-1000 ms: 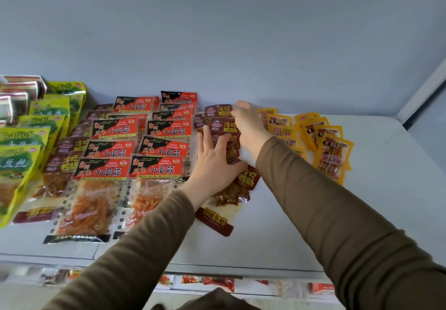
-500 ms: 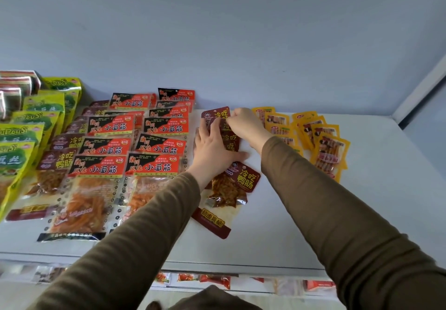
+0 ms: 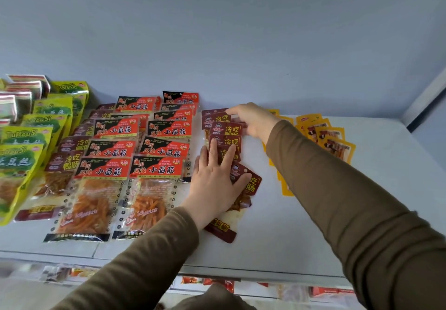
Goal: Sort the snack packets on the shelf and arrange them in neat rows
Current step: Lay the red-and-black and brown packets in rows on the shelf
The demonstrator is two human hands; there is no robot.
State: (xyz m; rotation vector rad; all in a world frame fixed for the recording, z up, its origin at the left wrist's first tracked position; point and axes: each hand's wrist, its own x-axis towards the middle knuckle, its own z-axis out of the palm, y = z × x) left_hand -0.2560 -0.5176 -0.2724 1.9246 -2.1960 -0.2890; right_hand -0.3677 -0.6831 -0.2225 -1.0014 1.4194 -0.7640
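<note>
Left hand (image 3: 214, 184) lay flat, fingers spread, on the overlapped dark-red packets (image 3: 225, 140) mid-shelf (image 3: 301, 237), right hand (image 3: 253, 120) pinching the rearmost one; these looked light, floppy and slick, best nudged by their stiffer header edges.

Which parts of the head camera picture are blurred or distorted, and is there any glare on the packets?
Head view: the lower shelf at the bottom left is smeared by blur; the shelf edge bows from the wide-angle lens; light is soft and even; the red-and-black packets read sharply, with only faint sheen on their clear plastic.
</note>
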